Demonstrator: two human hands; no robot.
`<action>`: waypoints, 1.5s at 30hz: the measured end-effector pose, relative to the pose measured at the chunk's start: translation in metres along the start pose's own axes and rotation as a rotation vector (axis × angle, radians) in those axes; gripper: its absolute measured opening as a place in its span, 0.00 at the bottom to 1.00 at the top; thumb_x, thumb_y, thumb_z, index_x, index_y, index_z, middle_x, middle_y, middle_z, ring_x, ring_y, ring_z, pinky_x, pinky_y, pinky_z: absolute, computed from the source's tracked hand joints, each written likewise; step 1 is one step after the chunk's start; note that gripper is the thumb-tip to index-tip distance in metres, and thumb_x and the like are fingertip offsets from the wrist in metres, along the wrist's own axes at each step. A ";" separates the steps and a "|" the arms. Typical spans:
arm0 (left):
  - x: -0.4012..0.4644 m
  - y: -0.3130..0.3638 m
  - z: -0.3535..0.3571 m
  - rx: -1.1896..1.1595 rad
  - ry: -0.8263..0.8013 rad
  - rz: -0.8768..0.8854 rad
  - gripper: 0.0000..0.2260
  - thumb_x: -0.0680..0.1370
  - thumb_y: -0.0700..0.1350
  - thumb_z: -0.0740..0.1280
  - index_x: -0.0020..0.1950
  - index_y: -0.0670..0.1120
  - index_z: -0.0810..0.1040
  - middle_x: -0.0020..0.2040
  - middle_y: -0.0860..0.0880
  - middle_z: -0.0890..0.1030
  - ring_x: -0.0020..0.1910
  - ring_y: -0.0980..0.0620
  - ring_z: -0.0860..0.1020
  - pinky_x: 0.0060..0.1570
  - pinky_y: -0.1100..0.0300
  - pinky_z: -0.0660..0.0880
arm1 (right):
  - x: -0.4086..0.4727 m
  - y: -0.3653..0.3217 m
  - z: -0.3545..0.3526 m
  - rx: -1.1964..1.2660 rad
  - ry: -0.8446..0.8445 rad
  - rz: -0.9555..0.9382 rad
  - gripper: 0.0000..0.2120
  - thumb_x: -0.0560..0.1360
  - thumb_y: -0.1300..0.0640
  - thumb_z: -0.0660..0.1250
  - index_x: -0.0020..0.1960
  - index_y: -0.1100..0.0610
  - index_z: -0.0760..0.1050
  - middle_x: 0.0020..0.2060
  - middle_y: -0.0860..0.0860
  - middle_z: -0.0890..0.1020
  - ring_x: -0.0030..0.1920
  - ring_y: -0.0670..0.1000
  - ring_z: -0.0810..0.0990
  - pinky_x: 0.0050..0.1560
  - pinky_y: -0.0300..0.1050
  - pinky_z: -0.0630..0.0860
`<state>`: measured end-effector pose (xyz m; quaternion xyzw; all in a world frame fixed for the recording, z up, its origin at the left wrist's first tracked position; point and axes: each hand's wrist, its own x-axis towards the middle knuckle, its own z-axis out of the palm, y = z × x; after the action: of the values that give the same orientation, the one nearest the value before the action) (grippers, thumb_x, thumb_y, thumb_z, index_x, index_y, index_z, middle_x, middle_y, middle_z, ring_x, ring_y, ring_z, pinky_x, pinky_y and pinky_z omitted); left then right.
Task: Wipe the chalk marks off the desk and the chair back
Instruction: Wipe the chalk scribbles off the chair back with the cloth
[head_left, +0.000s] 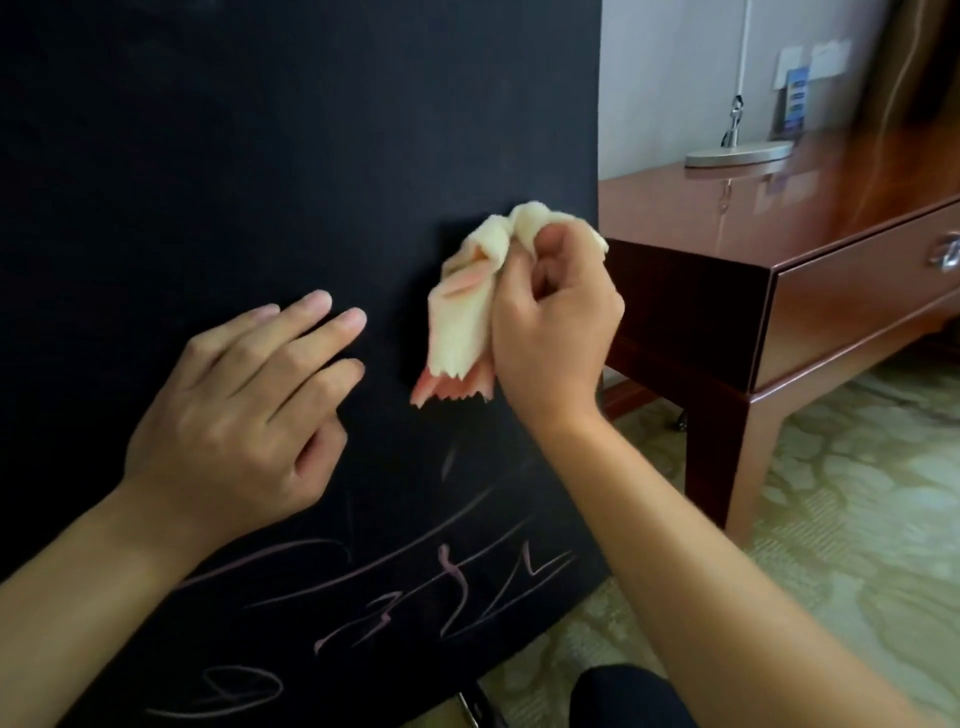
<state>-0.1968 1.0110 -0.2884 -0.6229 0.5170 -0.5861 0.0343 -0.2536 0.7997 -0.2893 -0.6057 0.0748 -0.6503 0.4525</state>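
The black chair back (234, 156) fills the left and middle of the head view. Pale pink chalk marks (395, 587) cross its lower part. My right hand (556, 322) grips a bunched pale yellow cloth (467, 306) with pink edges and holds it against the chair back near its right edge, above the marks. My left hand (244, 410) lies flat on the black surface to the left of the cloth, fingers straight. The reddish-brown wooden desk (779, 244) stands to the right, behind the chair.
A lamp with a round silver base (737, 153) stands on the desk top. The desk has a drawer with a metal pull (948, 257). Patterned greenish carpet (857, 493) covers the floor. My dark-clothed knee (623, 696) shows at the bottom.
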 end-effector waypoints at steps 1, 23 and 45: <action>0.000 0.000 0.001 -0.002 0.001 0.001 0.12 0.75 0.36 0.65 0.57 0.39 0.80 0.68 0.42 0.78 0.71 0.43 0.73 0.73 0.51 0.63 | -0.008 0.008 -0.004 -0.027 0.013 0.007 0.10 0.75 0.62 0.67 0.40 0.51 0.69 0.31 0.43 0.72 0.30 0.41 0.71 0.34 0.29 0.65; 0.017 0.016 0.005 -0.051 -0.006 -0.013 0.09 0.74 0.35 0.65 0.50 0.39 0.84 0.63 0.42 0.82 0.68 0.43 0.76 0.70 0.50 0.68 | -0.104 0.095 -0.051 -0.209 -0.007 0.536 0.11 0.75 0.64 0.67 0.38 0.52 0.71 0.30 0.44 0.73 0.31 0.40 0.72 0.34 0.35 0.66; 0.013 0.012 0.004 -0.084 0.017 -0.016 0.08 0.75 0.36 0.65 0.49 0.41 0.83 0.62 0.42 0.82 0.69 0.44 0.74 0.69 0.49 0.70 | -0.105 0.053 -0.026 -0.210 -0.064 0.456 0.13 0.74 0.60 0.67 0.37 0.48 0.65 0.36 0.49 0.76 0.37 0.44 0.75 0.35 0.32 0.68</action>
<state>-0.2034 0.9943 -0.2886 -0.6228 0.5364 -0.5695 -0.0011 -0.2647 0.8284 -0.4056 -0.6371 0.2622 -0.5007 0.5240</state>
